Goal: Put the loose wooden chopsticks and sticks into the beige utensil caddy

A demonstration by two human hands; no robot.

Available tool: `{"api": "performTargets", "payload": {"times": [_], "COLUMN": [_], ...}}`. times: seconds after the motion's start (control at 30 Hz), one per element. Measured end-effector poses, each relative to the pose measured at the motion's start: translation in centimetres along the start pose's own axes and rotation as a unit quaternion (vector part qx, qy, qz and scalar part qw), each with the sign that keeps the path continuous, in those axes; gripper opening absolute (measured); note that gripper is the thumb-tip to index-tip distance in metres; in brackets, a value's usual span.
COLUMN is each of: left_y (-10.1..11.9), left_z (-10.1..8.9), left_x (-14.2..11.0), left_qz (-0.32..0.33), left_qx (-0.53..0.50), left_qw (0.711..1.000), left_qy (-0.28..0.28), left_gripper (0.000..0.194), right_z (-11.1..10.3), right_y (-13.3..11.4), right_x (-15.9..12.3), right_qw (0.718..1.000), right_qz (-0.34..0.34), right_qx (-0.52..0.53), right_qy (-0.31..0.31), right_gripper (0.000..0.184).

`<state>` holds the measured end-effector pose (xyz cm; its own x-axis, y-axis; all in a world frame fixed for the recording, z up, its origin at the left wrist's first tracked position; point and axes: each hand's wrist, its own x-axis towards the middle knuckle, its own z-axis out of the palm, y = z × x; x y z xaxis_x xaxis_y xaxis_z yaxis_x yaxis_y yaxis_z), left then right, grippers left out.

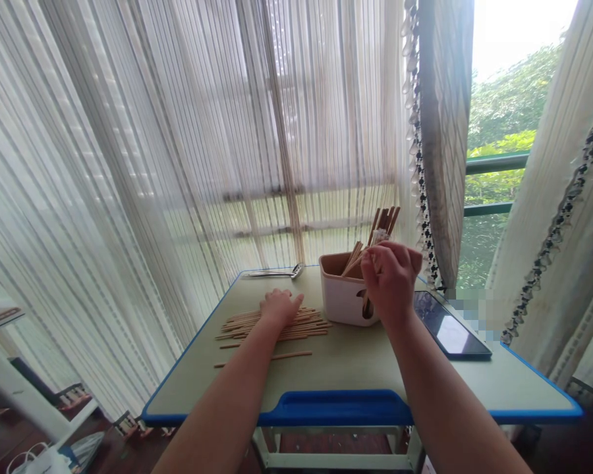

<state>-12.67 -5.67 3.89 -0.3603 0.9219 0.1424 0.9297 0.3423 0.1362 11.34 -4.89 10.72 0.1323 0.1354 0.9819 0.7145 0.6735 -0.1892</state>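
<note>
My left hand (279,307) rests palm down on a loose pile of wooden chopsticks (247,322), with its thumb apart from the other fingers. The chopsticks lie roughly side by side across the desk, and a single one lies nearer me. At the rim of a white box (343,299) with a brown inner edge, my right hand (391,273) is closed, its fingers pinched around light chopsticks that slant into the box. Darker chopsticks (386,220) stand upright behind that hand, beside something whitish that I cannot make out. The box's inside is mostly hidden.
A metal slotted ladle (296,270) lies at the desk's back edge. To the right of the box is a dark tablet (452,329). The pale desk (346,368) has a blue rim. Sheer curtains (202,131) hang close behind it.
</note>
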Motion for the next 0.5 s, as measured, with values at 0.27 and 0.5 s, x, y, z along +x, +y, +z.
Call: {"api": "performTargets", "payload": {"times": [0.27, 0.5], "left_y": [0.4, -0.1], "left_z": [0.4, -1.3], "left_x": [0.4, -0.7], "left_qz": [0.061, 0.140], "left_qx": [-0.066, -0.144], "left_qw": [0.995, 0.966], "left_qy": [-0.032, -0.165], "left_gripper": [0.062, 0.082], "right_z": [0.8, 0.6], "right_y": [-0.1, -0.6], "right_x": [-0.5, -0.6], "right_qw": [0.997, 0.998], "right_qz": [-0.019, 0.000], "right_qx": [0.034, 0.031], "right_qy": [-0.074, -0.056], "right_gripper": [0.011, 0.011]}}
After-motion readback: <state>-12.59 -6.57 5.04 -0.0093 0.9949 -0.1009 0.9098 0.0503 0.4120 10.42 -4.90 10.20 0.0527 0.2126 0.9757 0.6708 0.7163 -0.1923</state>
